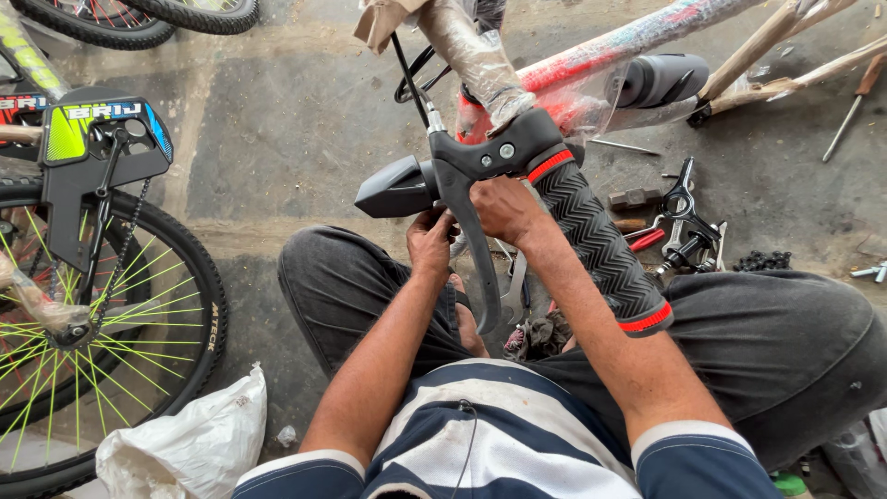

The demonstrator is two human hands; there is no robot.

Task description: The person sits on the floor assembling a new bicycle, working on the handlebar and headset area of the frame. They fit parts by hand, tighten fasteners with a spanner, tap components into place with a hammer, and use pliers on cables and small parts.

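Nearest, clothing: my striped shirt (504,434) and dark trousers (785,356); I sit on the concrete floor (296,129).
Left hand (431,242): fingers curled shut under the brake lever (473,249), touching its base; whether they pinch anything I cannot tell.
Right hand (504,208): closed around the handlebar just below the lever clamp (499,152).
Handlebar grip (601,245): black, ribbed, red rings at both ends, slanting toward my right knee.
Black end piece (397,188): pointing left from the clamp.
White plastic bag (189,444): on the floor by my left arm.
Bicycle wheel (102,314): green spokes, at far left.
Loose tools (679,231): beyond my right knee.
Wrapped bicycle frame (601,55): farthest, plastic-covered, red.
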